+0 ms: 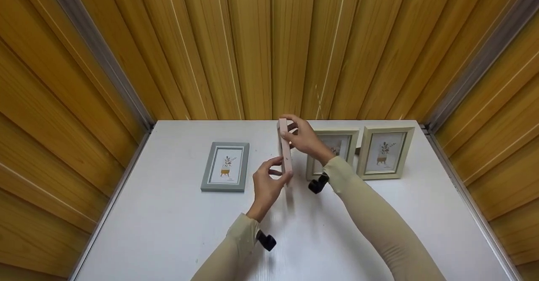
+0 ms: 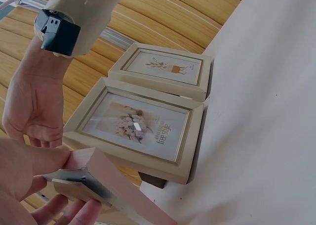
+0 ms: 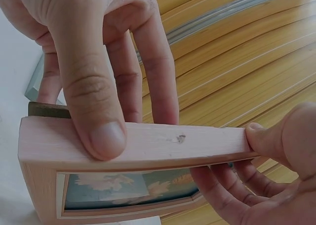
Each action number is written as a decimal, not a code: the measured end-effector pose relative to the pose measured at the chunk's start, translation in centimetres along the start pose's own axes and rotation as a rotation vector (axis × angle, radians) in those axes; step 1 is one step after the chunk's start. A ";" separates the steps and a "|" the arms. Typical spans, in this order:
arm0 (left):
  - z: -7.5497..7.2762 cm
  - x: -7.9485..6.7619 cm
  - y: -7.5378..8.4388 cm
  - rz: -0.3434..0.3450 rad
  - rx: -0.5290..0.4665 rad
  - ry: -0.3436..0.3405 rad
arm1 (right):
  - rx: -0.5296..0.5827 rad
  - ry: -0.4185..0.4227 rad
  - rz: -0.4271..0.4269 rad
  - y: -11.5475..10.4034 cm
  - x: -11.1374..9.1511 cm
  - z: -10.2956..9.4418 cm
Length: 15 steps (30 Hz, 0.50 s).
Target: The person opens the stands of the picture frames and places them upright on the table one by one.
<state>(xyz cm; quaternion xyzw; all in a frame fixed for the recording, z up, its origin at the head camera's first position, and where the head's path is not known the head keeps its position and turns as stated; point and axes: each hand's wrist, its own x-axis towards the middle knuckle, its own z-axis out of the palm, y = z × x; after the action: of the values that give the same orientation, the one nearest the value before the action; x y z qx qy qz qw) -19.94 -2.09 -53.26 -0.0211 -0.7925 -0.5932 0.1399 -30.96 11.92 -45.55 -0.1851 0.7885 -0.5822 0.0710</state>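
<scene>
A pink picture frame (image 1: 286, 149) is held edge-on above the white table by both hands. My left hand (image 1: 267, 186) pinches its near end, thumb on the pink edge and fingers at the back. My right hand (image 1: 304, 138) grips the far end between thumb and fingers. In the right wrist view, the pink edge bears a small dark mark, and a flower picture (image 3: 113, 188) shows in the front. A dark stand piece (image 3: 47, 110) juts out behind. In the left wrist view, the left hand (image 2: 29, 180) partly covers the frame's back.
A grey-green frame (image 1: 245, 167) lies on the white table (image 1: 168, 213) at left. Two cream frames stand at right: one with a flower picture (image 2: 136, 123), partly behind my right arm, the other with a plant picture (image 1: 383, 152). Wood-patterned walls (image 1: 261, 41) enclose the table.
</scene>
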 end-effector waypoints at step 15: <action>-0.7 -0.2 -0.4 0.069 -0.016 -0.063 | -0.003 -0.018 -0.011 0.2 -0.1 -0.6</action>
<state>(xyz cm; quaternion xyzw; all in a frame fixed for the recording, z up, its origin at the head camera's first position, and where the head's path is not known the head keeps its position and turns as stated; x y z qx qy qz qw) -19.65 -2.88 -53.47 -0.0682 -0.7906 -0.5934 0.1351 -31.07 12.57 -45.58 -0.1947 0.7877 -0.5797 0.0744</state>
